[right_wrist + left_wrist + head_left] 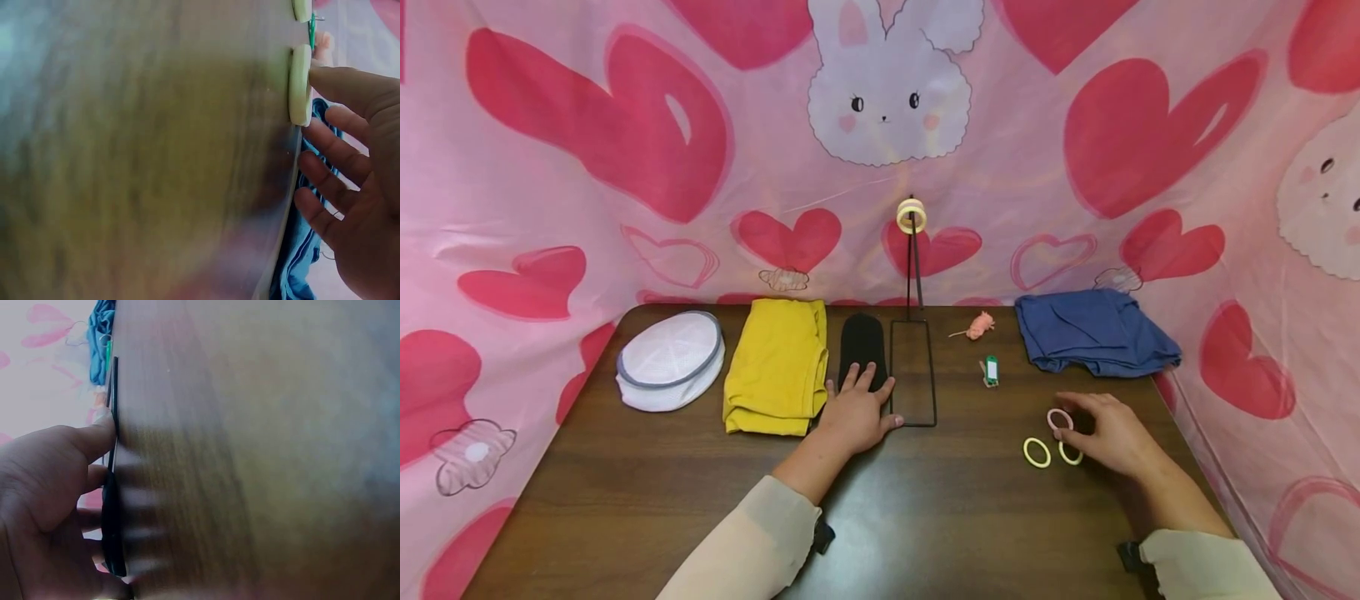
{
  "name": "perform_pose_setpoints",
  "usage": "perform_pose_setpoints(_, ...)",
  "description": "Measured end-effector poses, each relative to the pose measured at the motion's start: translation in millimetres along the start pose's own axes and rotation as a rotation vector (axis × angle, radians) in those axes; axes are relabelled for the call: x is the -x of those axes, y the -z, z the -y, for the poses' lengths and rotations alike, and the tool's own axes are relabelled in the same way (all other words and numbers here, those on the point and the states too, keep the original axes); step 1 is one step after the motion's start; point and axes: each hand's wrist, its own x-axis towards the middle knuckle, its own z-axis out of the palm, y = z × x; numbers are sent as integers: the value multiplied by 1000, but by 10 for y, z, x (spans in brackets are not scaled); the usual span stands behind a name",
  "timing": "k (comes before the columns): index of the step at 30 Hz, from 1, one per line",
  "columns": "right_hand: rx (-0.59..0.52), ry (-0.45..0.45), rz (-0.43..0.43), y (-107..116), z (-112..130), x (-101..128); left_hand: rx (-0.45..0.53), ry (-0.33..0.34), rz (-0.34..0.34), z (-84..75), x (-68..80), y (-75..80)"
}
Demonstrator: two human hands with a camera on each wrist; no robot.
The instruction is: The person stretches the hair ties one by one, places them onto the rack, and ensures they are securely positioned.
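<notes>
Hair ties (1037, 452) lie on the surface (925, 517) under my right hand (1112, 435), fingers relaxed on the pink one (1059, 419), left hand (857, 412) flat steadying the stand (913, 375); next I judge: pinch, lift.

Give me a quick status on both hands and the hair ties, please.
Left hand flat on black sock, open. Right hand fingertips at pink hair tie; two yellow hair ties beside. Nothing blocking the wire stand.

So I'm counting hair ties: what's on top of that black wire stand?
A pale yellow tie hangs round the stand's top. Whether more ties sit behind it cannot be seen.
</notes>
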Motion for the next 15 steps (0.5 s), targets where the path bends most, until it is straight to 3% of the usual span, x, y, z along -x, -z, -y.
perform_pose_setpoints(9, 18, -48, 41, 4, 7, -44, -7, 7, 1, -22, 21, 22)
perform_pose_setpoints(15, 24, -15, -9, 21, 55, -86, -3, 8, -3, -21, 29, 31)
